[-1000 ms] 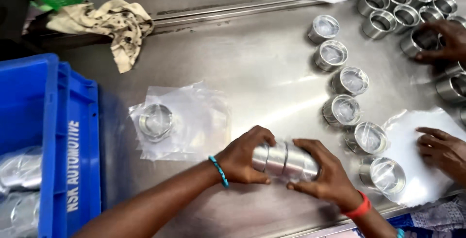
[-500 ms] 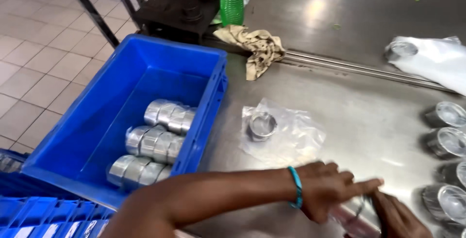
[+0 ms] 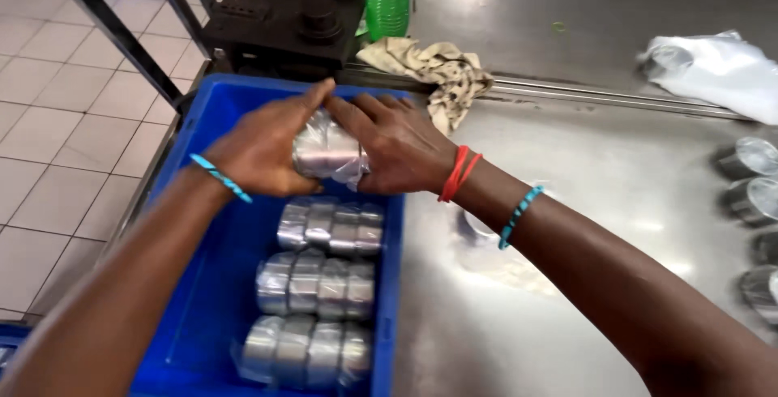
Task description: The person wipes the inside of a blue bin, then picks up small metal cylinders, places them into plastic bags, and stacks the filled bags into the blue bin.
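Both sets of my fingers (image 3: 312,101) press around a plastic-wrapped roll of metal rings (image 3: 326,152), my left hand (image 3: 263,152) and right hand (image 3: 401,147) holding it over the blue crate (image 3: 207,300). Three wrapped rolls (image 3: 318,286) lie below; a rag (image 3: 438,69) rests on the steel surface (image 3: 583,170).

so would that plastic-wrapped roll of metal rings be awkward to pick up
Probably heavy for its size: the clear-wrapped stack of shiny metal rings takes both the left hand and right hand. Its round shape may roll, and the glossy wrap looks slippery.
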